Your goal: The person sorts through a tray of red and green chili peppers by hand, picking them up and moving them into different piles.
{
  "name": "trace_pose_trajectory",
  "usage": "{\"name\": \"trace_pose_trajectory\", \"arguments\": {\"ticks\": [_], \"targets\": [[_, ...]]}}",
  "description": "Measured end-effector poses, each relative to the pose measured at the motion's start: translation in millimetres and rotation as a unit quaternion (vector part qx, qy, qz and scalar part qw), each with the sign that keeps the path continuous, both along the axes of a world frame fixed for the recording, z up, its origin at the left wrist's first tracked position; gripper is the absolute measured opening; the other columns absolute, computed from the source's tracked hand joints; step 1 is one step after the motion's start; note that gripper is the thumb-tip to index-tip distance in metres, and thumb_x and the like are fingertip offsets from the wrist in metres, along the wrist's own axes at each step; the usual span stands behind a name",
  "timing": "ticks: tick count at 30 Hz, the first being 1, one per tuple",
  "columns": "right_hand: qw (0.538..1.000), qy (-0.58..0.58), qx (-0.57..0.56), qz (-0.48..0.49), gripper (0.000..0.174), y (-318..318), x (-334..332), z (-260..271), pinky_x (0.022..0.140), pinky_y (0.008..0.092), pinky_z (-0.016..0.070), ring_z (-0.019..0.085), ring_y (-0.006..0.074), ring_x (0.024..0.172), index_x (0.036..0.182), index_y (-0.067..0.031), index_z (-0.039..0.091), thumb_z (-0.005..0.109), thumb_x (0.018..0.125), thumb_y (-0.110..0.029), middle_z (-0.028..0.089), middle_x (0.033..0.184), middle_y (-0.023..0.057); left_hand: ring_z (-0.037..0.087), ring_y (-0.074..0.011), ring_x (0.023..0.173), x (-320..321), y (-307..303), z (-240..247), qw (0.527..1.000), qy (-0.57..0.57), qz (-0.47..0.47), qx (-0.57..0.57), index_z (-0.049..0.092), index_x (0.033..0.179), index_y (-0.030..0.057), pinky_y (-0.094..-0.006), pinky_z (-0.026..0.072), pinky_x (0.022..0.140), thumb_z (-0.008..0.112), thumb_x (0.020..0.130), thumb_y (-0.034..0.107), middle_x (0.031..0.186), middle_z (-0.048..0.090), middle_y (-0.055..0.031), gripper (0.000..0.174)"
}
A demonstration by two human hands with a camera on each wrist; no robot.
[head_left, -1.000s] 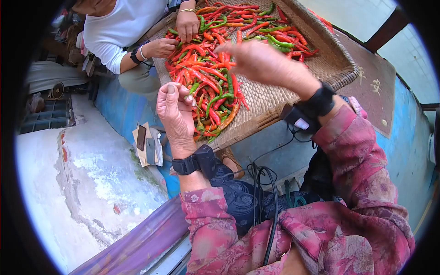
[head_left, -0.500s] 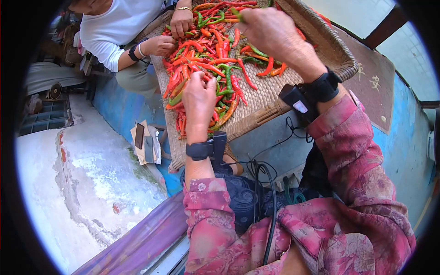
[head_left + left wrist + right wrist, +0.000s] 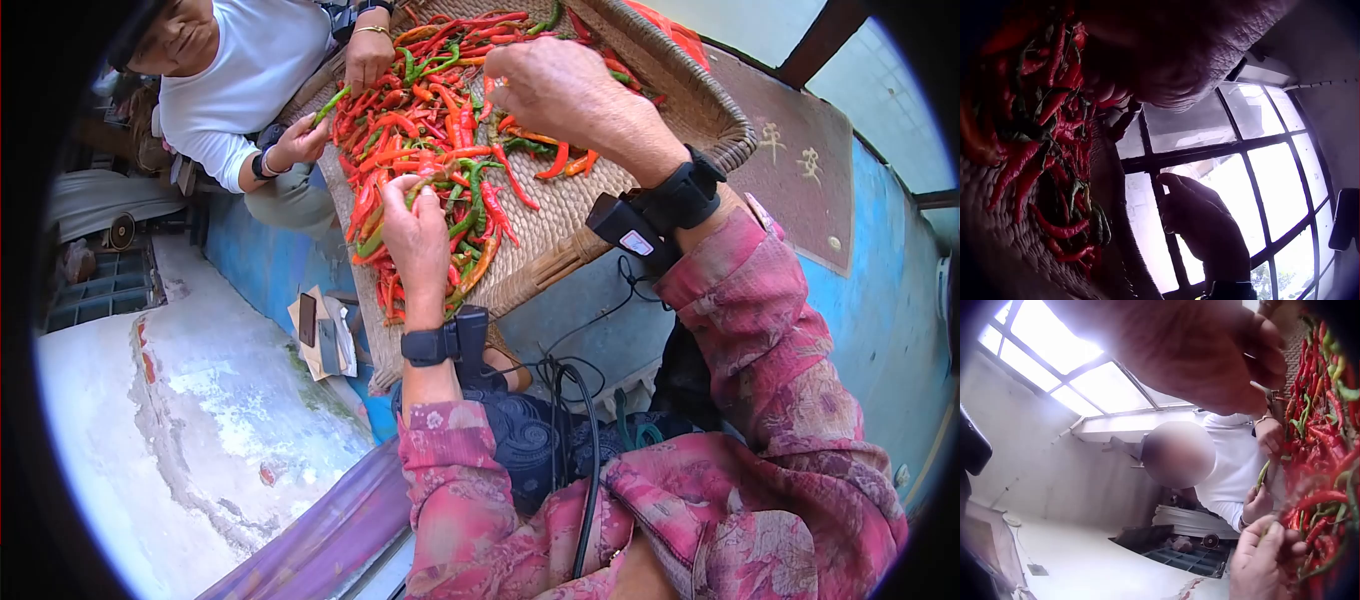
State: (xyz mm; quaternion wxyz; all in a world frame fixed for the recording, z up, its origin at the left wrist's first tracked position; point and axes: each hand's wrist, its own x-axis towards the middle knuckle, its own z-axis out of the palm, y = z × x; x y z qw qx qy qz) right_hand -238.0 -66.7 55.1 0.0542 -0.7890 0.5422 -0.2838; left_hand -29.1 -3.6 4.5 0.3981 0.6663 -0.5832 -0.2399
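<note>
Red and green chili peppers [image 3: 455, 115] lie heaped in a large woven tray [image 3: 580, 190]. At the heap's near left side, my left hand [image 3: 418, 240] pinches a greenish chili pepper [image 3: 1265, 532] between thumb and fingers. My right hand [image 3: 570, 95] hangs over the middle of the heap, back uppermost and fingers bent. In the left wrist view the same right hand [image 3: 1200, 219] shows against the window. I cannot tell whether its fingertips hold a pepper.
Across the tray, a person in a white top [image 3: 245, 75] holds a green pepper [image 3: 332, 106] in one hand, the other hand [image 3: 368, 58] at the heap. Black cables [image 3: 590, 440] hang by my lap. Two phones [image 3: 307, 320] lie on cardboard at left.
My left hand has come down from above the heap's edge into the peppers. The green pepper at my right fingertips no longer shows. The other person has lifted a green pepper; the view has shifted slightly.
</note>
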Motion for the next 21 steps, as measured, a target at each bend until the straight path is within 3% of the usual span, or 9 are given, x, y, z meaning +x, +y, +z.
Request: {"name": "trace_pose_trajectory", "arguments": {"ticks": [1, 4, 9, 14, 17, 21], "targets": [[1.0, -0.008, 0.015, 0.023, 0.018, 1, 4, 0, 0.064, 0.0447, 0.0519, 0.064, 0.0334, 0.075, 0.079, -0.0044, 0.062, 0.06, 0.078, -0.022, 0.064, 0.075, 0.0166, 0.059, -0.0177, 0.066, -4, 4, 5, 1.0, 0.0, 0.0, 0.0, 0.049, 0.104, 0.0024, -0.0302, 0.0469, 0.06, 0.052, 0.088, 0.012, 0.076, 0.06, -0.0106, 0.019], [0.996, -0.025, 0.03, 0.08, 0.018, 9, 16, -9, 0.065, 0.0451, 0.0501, 0.063, 0.0345, 0.077, 0.087, -0.0039, 0.06, 0.06, 0.077, -0.019, 0.062, 0.077, 0.0183, 0.049, -0.006, 0.058, -8, 13, 15, 0.98, 0.181, -0.023, -0.083, 0.05, 0.099, 0.004, -0.0192, 0.0421, 0.053, 0.051, 0.093, 0.018, 0.068, 0.052, -0.0003, 0.015], [0.97, -0.068, 0.043, 0.229, 0.027, 17, 32, -14, 0.069, 0.0432, 0.0471, 0.06, 0.0344, 0.083, 0.096, -0.0031, 0.06, 0.064, 0.078, -0.023, 0.059, 0.09, 0.0193, 0.048, -0.0059, 0.056, -1, 20, 28, 0.965, 0.249, -0.041, -0.071, 0.051, 0.097, 0.0036, -0.0192, 0.0409, 0.051, 0.052, 0.092, 0.019, 0.067, 0.052, -0.0009, 0.016], [0.964, -0.094, 0.037, 0.248, 0.029, 22, 41, -12, 0.059, 0.0456, 0.0487, 0.062, 0.0334, 0.066, 0.084, -0.006, 0.06, 0.063, 0.08, -0.035, 0.061, 0.064, 0.0145, 0.048, -0.0053, 0.052, 4, 25, 31, 0.969, 0.241, -0.049, -0.032, 0.055, 0.092, 0.0036, -0.0191, 0.0402, 0.048, 0.054, 0.091, 0.022, 0.063, 0.052, 0.0002, 0.019], [0.971, -0.083, -0.016, 0.224, 0.03, 18, 41, -12, 0.058, 0.0452, 0.0493, 0.062, 0.0336, 0.064, 0.085, -0.0074, 0.059, 0.059, 0.083, -0.037, 0.061, 0.065, 0.0144, 0.047, -0.0046, 0.051, 5, 24, 31, 0.972, 0.229, -0.052, -0.019, 0.056, 0.09, 0.0033, -0.0187, 0.0399, 0.047, 0.054, 0.091, 0.022, 0.061, 0.052, 0.0006, 0.019], [0.995, 0.02, -0.037, 0.089, 0.027, 3, 17, -2, 0.059, 0.0439, 0.0517, 0.064, 0.0315, 0.069, 0.086, -0.0097, 0.06, 0.056, 0.085, -0.036, 0.063, 0.07, 0.0136, 0.047, -0.0051, 0.051, 7, 18, 26, 0.969, 0.245, -0.019, -0.013, 0.056, 0.089, 0.002, -0.0187, 0.0398, 0.047, 0.055, 0.091, 0.021, 0.061, 0.052, -0.0001, 0.019]]}}
